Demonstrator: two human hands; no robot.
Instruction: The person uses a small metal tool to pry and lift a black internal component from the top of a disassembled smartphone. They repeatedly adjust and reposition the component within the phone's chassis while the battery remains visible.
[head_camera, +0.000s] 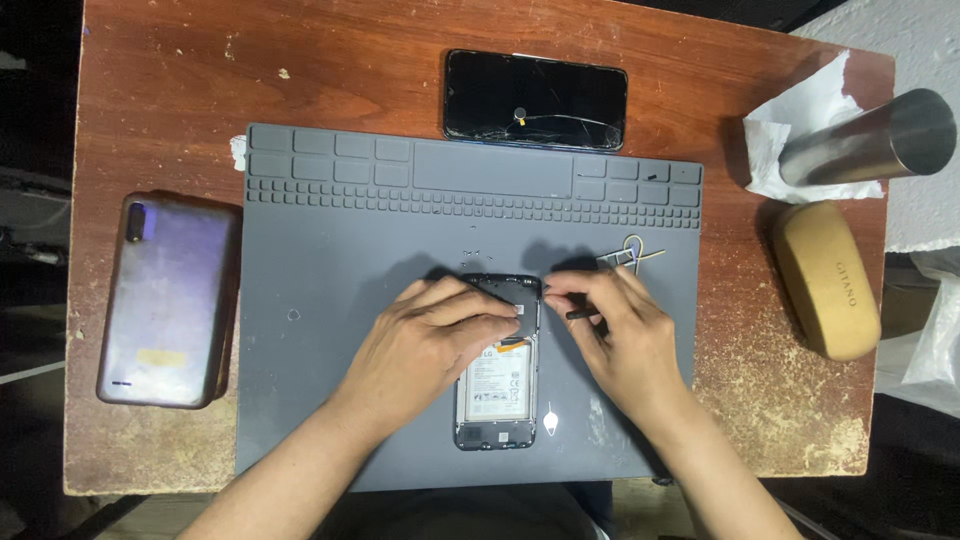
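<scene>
We look straight down on a worn reddish-brown wooden table with a grey silicone work mat covering most of its middle. On the mat, near its centre, lies an opened phone with its back removed, long axis running toward us; its white-labelled battery is exposed in the lower half. Our left hand lies flat across the upper part of the phone, fingers curled loosely over the frame and pressing it down, gripping nothing. Our right hand sits just beside the phone's upper right corner, fingers pinched closed around a thin dark tool whose tip points toward the phone's edge. A small white pick-like piece rests on the mat just right of the phone's lower end. A small metal tray piece with a yellowish loop lies on the mat above the right hand. Beyond the mat's compartment strip, a black phone with a cracked screen lies on the bare wood. Left of the mat lies a purple back cover, camera side up. At the right edge stand a metal tumbler tipped over white tissue, and a tan glasses case below it.
</scene>
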